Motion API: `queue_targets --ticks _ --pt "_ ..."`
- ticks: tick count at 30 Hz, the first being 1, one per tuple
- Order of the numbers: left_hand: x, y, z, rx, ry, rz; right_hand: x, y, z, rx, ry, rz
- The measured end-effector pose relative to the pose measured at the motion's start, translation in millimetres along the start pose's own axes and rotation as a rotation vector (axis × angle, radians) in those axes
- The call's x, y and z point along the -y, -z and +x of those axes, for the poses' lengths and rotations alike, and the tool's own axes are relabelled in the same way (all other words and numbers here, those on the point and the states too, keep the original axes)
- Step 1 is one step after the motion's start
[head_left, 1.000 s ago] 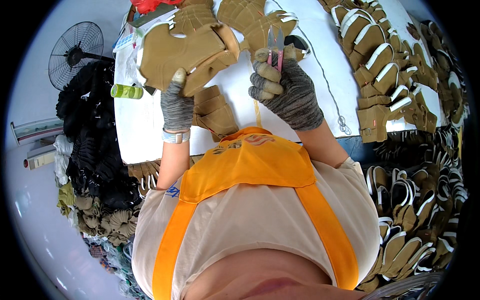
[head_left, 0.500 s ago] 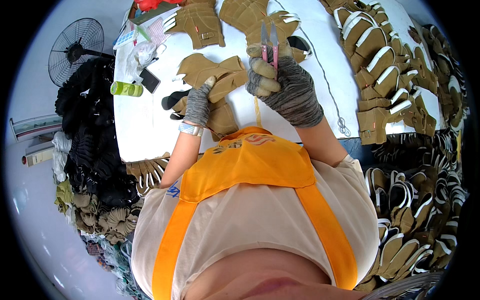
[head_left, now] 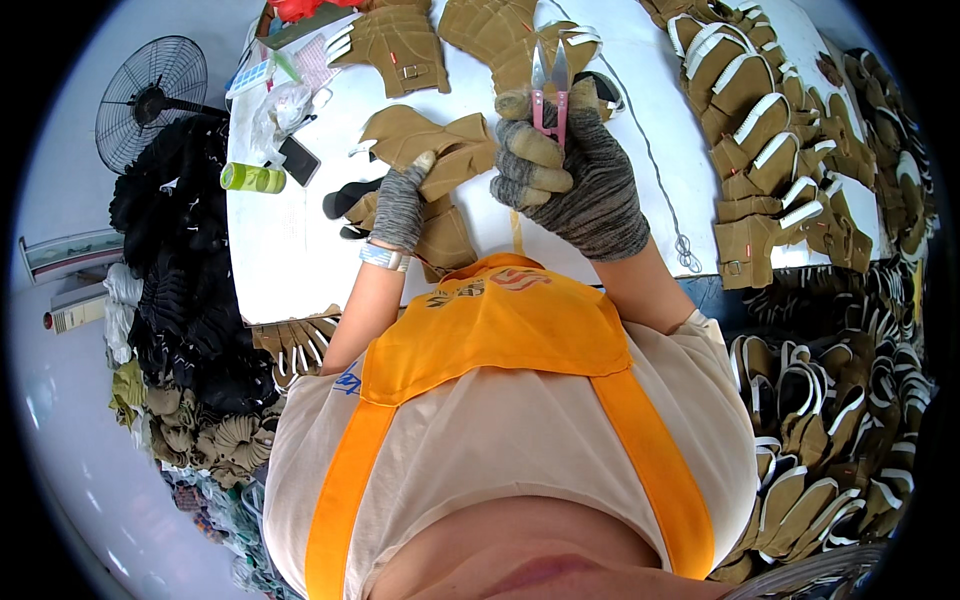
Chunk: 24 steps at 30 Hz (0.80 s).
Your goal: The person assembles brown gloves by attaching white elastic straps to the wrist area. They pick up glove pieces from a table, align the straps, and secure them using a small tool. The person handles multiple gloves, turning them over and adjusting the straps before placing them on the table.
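Observation:
My left hand (head_left: 403, 205), in a grey knit glove with pale fingertips, grips a brown shoe upper (head_left: 425, 140) with its thumb on top. Under that piece lies another brown upper (head_left: 447, 243), partly covered, with a black part poking out on its left. My right hand (head_left: 575, 180), gloved the same way, is closed around pink-handled thread snips (head_left: 549, 100). Their two pointed blades stand apart and aim away from me. The snips are to the right of the held upper and do not touch it.
More brown uppers (head_left: 405, 48) lie at the far side of the white table (head_left: 290, 265). Long stacked rows (head_left: 750, 140) fill its right. A phone (head_left: 299, 161), green roll (head_left: 252, 178) and plastic bag (head_left: 285, 115) sit left. A thin cord (head_left: 655, 155) crosses the table; black piles (head_left: 180, 260) stand left.
My right hand has shifted slightly, and the snips' handles and blades are spread wider than before. My left hand and its shoe upper have barely moved.

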<state>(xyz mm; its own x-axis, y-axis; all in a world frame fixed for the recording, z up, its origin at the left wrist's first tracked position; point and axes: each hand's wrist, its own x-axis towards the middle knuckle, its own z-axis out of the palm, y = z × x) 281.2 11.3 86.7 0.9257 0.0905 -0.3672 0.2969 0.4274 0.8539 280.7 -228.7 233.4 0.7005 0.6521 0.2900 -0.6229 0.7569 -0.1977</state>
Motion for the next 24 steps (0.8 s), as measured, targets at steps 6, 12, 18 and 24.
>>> queue_targets --ticks 6,12,18,24 --pt "0 3 1 -0.010 0.020 -0.040 0 -6 -1 -0.016 -0.034 0.075" --pt "-4 0 -1 -0.038 0.028 -0.034 4 12 -1 0.103 -0.041 -0.013" --pt "-8 -5 -13 -0.075 -0.012 -0.040 10 -10 0 -0.302 0.716 -1.875" --pt "-8 -3 -13 -0.055 -0.026 -0.030 8 -18 -3 -0.379 0.628 -1.918"
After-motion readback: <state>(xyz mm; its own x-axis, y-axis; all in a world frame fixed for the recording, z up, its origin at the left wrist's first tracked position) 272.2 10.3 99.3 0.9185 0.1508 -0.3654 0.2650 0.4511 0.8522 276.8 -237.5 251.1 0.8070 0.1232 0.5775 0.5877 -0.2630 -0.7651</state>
